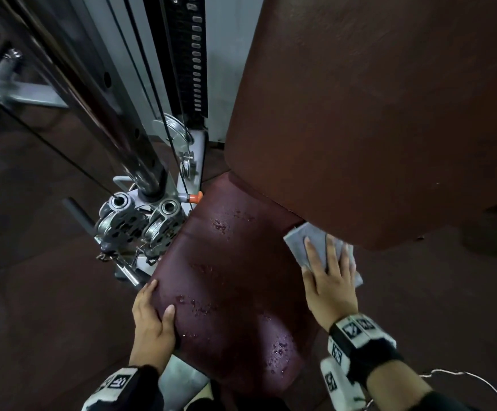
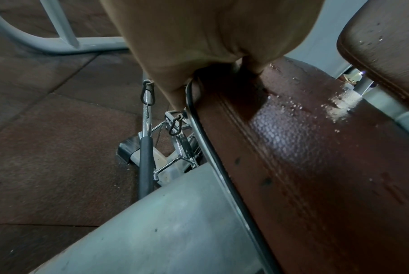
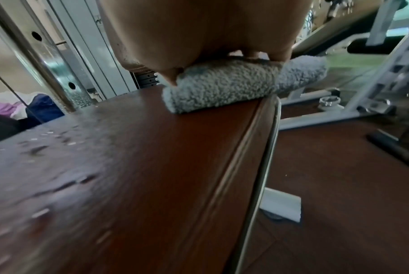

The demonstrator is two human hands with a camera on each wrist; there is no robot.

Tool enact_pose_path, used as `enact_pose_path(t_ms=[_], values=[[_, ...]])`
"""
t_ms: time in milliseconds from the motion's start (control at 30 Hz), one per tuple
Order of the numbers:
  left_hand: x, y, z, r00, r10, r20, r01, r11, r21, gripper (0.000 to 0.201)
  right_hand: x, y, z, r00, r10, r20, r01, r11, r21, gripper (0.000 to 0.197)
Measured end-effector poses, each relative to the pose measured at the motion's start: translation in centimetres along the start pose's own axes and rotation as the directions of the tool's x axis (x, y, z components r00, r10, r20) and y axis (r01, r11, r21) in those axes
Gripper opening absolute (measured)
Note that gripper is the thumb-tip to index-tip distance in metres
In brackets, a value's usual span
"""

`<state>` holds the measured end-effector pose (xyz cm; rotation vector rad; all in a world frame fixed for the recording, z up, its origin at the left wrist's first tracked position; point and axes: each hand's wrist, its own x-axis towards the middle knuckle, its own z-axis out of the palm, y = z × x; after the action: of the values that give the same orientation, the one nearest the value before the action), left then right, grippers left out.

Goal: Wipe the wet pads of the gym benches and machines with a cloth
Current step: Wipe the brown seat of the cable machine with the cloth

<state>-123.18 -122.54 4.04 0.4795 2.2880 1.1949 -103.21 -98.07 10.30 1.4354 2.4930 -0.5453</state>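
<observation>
The maroon seat pad [image 1: 232, 277] carries water drops across its middle and front; the drops also show in the left wrist view on the seat pad [image 2: 315, 166]. The tall back pad [image 1: 374, 114] rises at its far right. My left hand [image 1: 152, 318] grips the seat's left edge, thumb on top and fingers wrapped down the side. My right hand [image 1: 327, 280] presses flat, fingers straight, on a folded grey cloth [image 1: 297, 241] at the seat's far right edge, just below the back pad. In the right wrist view the cloth [image 3: 222, 89] lies under my fingers on the seat pad [image 3: 128, 166].
Left of the seat stand cable pulleys [image 1: 140, 223], a chrome column [image 1: 117, 120], a weight stack [image 1: 191, 54] and an orange-tipped pin [image 1: 195, 197]. A grey frame tube [image 2: 163, 231] runs under the seat. Dark rubber floor tiles [image 1: 34, 307] surround the machine.
</observation>
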Motion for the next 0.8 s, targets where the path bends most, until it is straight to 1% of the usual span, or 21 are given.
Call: enact_pose_path(t_ms=[67, 133, 200, 267, 333, 400, 500, 567, 633, 733, 800], values=[[1.0, -0.8, -0.8, 0.999, -0.046, 0.006, 0.046, 0.999, 0.002, 0.078, -1.3, 0.0, 0.4, 0.998, -0.039, -0.056, 0.038, 0.999, -0.021, 0.058], [2.1, -0.9, -1.1, 0.992, -0.119, 0.035, 0.120, 0.993, -0.012, 0.085, -1.3, 0.2, 0.3, 0.998, -0.039, -0.054, 0.034, 0.997, -0.075, 0.055], [2.2, -0.6, -0.7, 0.987, -0.150, 0.065, 0.153, 0.988, -0.034, 0.089, -0.8, 0.3, 0.0, 0.999, -0.026, -0.028, 0.024, 0.996, -0.090, 0.056], [1.6, 0.4, -0.3, 0.986, -0.152, 0.073, 0.154, 0.988, -0.025, 0.086, 0.2, 0.0, 0.1, 1.000, -0.017, -0.014, 0.016, 0.996, -0.084, 0.055], [1.1, 1.2, 0.0, 0.979, -0.182, 0.094, 0.186, 0.982, -0.042, 0.085, 1.5, -1.0, 0.2, 1.000, 0.014, 0.008, -0.013, 0.995, -0.103, 0.053], [0.9, 1.2, -0.1, 0.978, -0.188, 0.095, 0.193, 0.980, -0.043, 0.084, 2.8, -2.4, 0.0, 1.000, 0.022, -0.009, -0.023, 0.989, -0.144, 0.054], [1.1, 1.3, -0.2, 0.979, -0.187, 0.085, 0.191, 0.981, -0.033, 0.070, 5.0, -4.8, -0.6, 1.000, 0.011, 0.023, -0.007, 0.982, -0.188, 0.056], [0.9, 1.5, -0.1, 0.979, -0.187, 0.085, 0.191, 0.981, -0.035, 0.070, 6.4, -6.6, -0.8, 1.000, 0.009, 0.010, -0.007, 0.981, -0.192, 0.055], [0.8, 1.6, -0.1, 0.979, -0.188, 0.079, 0.192, 0.981, -0.039, 0.074, 7.5, -8.5, -0.9, 0.999, 0.053, -0.004, -0.052, 0.981, -0.186, 0.054], [0.7, 1.5, 0.0, 0.979, -0.191, 0.066, 0.193, 0.981, -0.028, 0.080, 8.4, -11.2, -1.3, 0.985, 0.170, 0.041, -0.162, 0.975, -0.153, 0.052], [0.7, 1.6, 0.0, 0.978, -0.200, 0.058, 0.202, 0.979, -0.029, 0.085, 8.9, -13.0, -1.7, 0.976, 0.204, 0.071, -0.195, 0.975, -0.111, 0.051]])
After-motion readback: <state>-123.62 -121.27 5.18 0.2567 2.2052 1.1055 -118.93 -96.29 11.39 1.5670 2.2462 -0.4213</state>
